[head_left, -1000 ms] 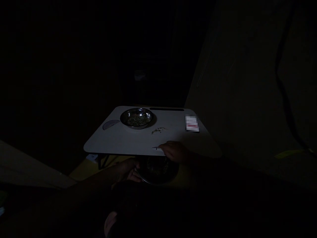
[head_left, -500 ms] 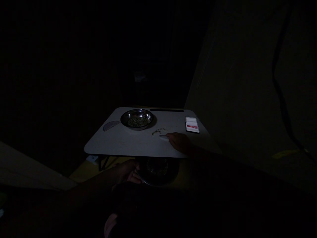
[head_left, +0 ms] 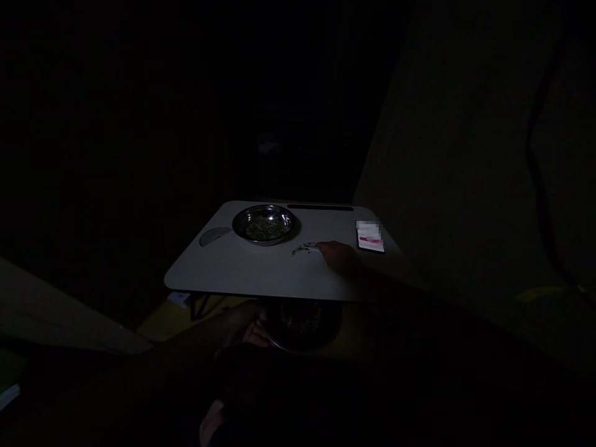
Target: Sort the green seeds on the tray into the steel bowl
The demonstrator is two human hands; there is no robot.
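My left hand [head_left: 251, 323] grips the left rim of a dark bowl [head_left: 279, 343] just below the table's near edge. Some small bits show dimly inside that bowl. On the white table [head_left: 233, 267], my right hand [head_left: 342, 256] is closed on a small pale flat piece [head_left: 313, 247], whose kind I cannot make out. Its tip touches or sits right beside a small scatter of greenish-dark bits [head_left: 300, 249]. Left of these stands a shiny steel bowl [head_left: 239, 234] with chopped-looking greenish bits spread over its bottom.
A phone [head_left: 370, 237] with a lit screen lies near the table's right edge. A dark slot [head_left: 320, 207] runs along the far edge. A half-round printed mark [head_left: 214, 236] is left of the steel bowl. A wall [head_left: 465, 186] rises on the right; the room is very dark.
My right hand has moved slightly away from me, bringing the pale piece up to the scattered bits. My left hand stays on the dark bowl. The whole view has shifted a little.
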